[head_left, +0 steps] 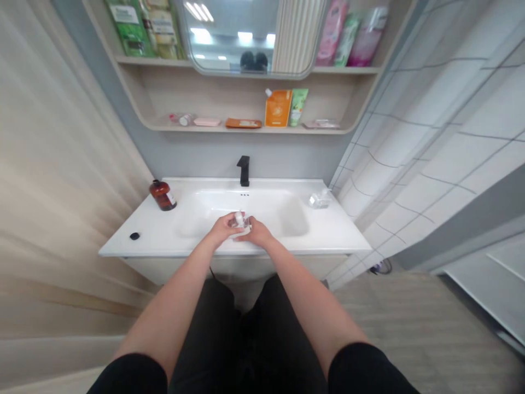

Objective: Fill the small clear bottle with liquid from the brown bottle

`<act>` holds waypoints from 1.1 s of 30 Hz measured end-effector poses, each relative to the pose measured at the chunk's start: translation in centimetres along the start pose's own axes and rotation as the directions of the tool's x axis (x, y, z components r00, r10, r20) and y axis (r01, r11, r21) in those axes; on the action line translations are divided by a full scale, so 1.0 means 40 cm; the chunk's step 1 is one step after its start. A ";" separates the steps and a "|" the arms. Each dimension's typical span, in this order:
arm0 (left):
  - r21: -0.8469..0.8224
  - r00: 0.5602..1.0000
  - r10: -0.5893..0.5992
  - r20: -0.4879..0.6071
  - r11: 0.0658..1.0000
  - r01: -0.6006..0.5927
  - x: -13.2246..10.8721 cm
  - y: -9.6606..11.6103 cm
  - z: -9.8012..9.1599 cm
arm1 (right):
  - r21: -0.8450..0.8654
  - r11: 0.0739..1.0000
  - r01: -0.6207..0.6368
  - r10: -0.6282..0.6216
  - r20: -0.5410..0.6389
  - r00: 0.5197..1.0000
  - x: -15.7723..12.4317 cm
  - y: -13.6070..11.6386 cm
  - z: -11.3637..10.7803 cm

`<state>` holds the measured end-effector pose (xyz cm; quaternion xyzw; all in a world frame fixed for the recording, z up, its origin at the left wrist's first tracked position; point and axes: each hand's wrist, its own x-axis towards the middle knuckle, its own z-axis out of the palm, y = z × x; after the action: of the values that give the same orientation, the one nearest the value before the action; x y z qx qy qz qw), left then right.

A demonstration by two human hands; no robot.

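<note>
Nearest, two bare forearms reach out over dark trousers to the near edge of the white counter (328, 241). Just past that edge, over the near rim of the basin (287, 216), the left hand (222, 228) and right hand (257, 233) meet and touch. Each grip is curled tight on a small clear bottle (240, 221) held between them, with the left fingers over its white top. A wide stretch of counter separates the hands from a small black cap (134, 236) at the near left. A brown bottle (163, 195) stands farther back on the left. A clear item (319, 200) sits far right, close to the tiled wall (430, 137). A black faucet (243, 170) stands centred at the far edge. Above it a shelf (246, 129) carries an orange pouch (278, 108) and a green tube (298, 106), well apart from the hands.
</note>
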<state>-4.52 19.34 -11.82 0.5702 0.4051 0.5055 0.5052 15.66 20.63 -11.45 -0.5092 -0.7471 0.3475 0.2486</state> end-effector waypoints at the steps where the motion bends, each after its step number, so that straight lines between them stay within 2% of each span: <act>1: -0.005 1.000 0.002 -0.005 1.000 -0.002 0.000 -0.001 0.000 | -0.018 1.000 0.004 -0.005 -0.012 1.000 -0.002 -0.001 0.002; 10: -0.035 0.999 -0.037 -0.017 0.999 0.036 -0.005 0.004 -0.002 | -0.039 0.999 0.028 -0.027 0.024 0.999 0.004 0.007 0.011; 17: -0.009 0.999 0.008 -0.033 1.000 -0.008 0.001 0.006 -0.001 | -0.015 0.999 0.044 -0.044 0.013 0.999 -0.002 -0.008 0.003; 23: -0.012 0.999 0.010 -0.039 1.000 -0.011 0.001 0.003 0.002 | -0.033 0.999 0.032 -0.032 0.003 0.999 -0.003 -0.012 0.003; 28: 0.036 0.994 0.056 -0.095 0.998 -0.053 -0.001 0.000 0.008 | -0.088 0.995 -0.046 0.044 -0.021 0.999 0.005 -0.006 0.009; 33: 0.007 0.992 0.055 -0.116 0.998 -0.054 0.010 -0.013 0.009 | -0.116 0.992 -0.040 0.037 -0.029 0.999 0.006 -0.004 0.010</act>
<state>-4.08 19.76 -12.25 0.5516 0.4191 0.5508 0.4656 15.18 20.71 -11.59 -0.5420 -0.7525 0.3012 0.2219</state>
